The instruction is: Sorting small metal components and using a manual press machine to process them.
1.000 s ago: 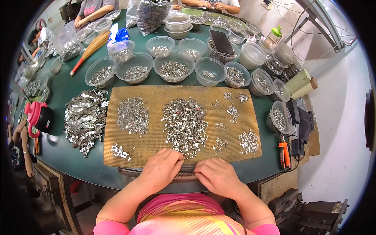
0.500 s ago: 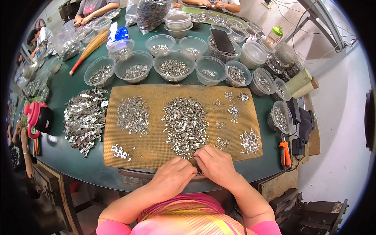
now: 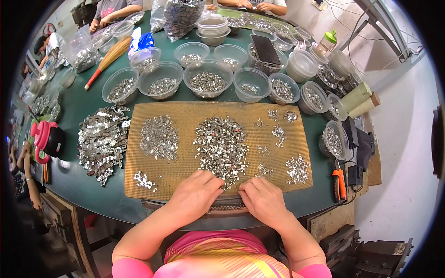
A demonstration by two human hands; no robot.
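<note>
A large pile of small shiny metal pieces (image 3: pixel 220 146) lies mid-mat on a tan textured mat (image 3: pixel 185 111). My left hand (image 3: pixel 197 193) is closed, its fingertips bunched at the pile's near edge. Just right of it, my right hand (image 3: pixel 265 198) is closed too, thumb and fingers pinched at the mat's front edge. Whatever either pinch holds is too small or hidden to name. Between the hands, along the table's near edge, runs a dark narrow holder (image 3: pixel 227 208) with a row of small links on it.
Smaller heaps of metal pieces (image 3: pixel 159 137) sit around the mat. Linked metal strips (image 3: pixel 102 143) are stacked to its left. Clear plastic bowls (image 3: pixel 207 78) of parts line its far side. Orange-handled pliers (image 3: pixel 339 183) lie at right, a pink-lidded black pot (image 3: pixel 46 139) at left. Co-workers sit beyond.
My hands have drawn apart, the left one moving left and the right one slightly right. The row of links in the dark holder now shows between them.
</note>
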